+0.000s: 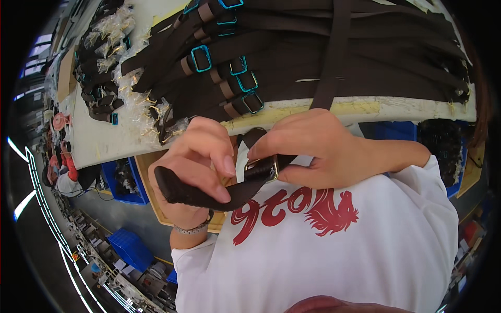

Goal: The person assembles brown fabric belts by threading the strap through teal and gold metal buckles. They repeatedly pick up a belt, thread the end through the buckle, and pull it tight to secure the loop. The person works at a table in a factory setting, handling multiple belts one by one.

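Note:
A dark brown webbing strap is threaded through a shiny metal buckle just in front of my shirt. My right hand pinches the buckle, and the strap beside it, between thumb and fingers. My left hand, with a bracelet at the wrist, has bent fingers gripping the strap to the left of the buckle. The strap's loose end curls up in front of that hand. Further along, the strap runs beneath my right hand up onto the table; the fingers hide part of it there.
Many brown straps lie across the white table, several with rectangular buckles at their left ends. Crumpled clear plastic wrapping lies further left. Blue crates stand below the table, another blue crate at lower left.

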A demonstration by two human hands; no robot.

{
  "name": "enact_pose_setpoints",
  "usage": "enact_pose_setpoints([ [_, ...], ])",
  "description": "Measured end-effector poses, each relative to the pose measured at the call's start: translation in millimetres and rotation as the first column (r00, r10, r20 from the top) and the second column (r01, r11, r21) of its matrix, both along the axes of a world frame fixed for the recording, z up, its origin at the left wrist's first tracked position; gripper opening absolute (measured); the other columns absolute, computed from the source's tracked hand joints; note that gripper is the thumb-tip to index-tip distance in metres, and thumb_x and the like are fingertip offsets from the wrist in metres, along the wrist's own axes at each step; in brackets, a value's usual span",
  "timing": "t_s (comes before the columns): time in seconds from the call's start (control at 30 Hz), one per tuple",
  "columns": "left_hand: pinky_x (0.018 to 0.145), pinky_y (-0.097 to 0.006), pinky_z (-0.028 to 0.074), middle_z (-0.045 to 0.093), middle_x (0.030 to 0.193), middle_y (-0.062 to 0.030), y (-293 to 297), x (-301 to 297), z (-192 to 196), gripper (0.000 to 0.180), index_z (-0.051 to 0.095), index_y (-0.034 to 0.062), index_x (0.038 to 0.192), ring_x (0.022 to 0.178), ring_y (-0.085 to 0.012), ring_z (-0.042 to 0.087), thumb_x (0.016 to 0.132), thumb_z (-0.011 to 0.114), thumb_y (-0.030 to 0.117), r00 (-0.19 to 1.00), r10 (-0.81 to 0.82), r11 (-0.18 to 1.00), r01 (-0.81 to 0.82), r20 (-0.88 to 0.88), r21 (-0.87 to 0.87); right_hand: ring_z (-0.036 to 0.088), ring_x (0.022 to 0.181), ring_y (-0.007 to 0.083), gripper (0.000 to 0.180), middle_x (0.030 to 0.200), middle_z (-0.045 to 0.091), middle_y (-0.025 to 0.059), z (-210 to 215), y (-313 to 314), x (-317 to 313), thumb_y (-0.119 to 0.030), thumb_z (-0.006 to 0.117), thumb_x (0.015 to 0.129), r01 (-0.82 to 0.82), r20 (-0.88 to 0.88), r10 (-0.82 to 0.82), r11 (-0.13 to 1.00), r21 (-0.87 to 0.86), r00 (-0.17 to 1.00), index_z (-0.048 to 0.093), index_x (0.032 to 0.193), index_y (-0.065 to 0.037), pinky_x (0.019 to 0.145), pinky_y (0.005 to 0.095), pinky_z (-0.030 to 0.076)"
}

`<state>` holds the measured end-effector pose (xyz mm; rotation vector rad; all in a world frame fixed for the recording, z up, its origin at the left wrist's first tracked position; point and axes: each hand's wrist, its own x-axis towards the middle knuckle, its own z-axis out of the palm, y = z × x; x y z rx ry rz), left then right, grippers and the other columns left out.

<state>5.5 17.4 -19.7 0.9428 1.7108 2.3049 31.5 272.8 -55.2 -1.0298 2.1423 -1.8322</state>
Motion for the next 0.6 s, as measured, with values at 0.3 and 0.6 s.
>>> enact_pose_setpoints([
  [0.3, 0.082, -0.035, 0.036, 0.08, 0.074, -0.0042, -20.5, -22.4, 78.5, 0.014, 0.071, 0.0087, 0.086, 0.069, -0.0198, 0.076, 0.099, 0.077, 0.011, 0.826, -0.538, 0.842, 0.537, -0.168, -0.056, 0.07, 0.095, 0.0306, 0.04, 0.103, 0.069, 0.012, 56.5, -18.6, -35.2, -0.001, 0.076, 0.077, -0.273, -0.097, 0.263, 0.956, -0.107, 0.96, 0.053, 0.109, -0.004, 0.073, 0.0433, 0.056],
  [0.6, 0.078, -0.042, 0.039, 0.072, 0.071, -0.0061, -19.3, 8.8, 70.8, 0.027, 0.077, 0.0014, 0.086, 0.075, -0.0243, 0.071, 0.074, 0.089, 0.023, 0.857, -0.172, 0.755, -0.202, -0.486, -0.624, 0.072, 0.104, 0.0203, 0.053, 0.117, 0.078, 0.0109, 55.8, 15.7, -40.9, -0.013, 0.084, 0.088, -0.401, 0.54, 0.337, 0.916, 0.002, 0.771, 0.062, 0.134, -0.001, 0.092, 0.0348, 0.056],
])
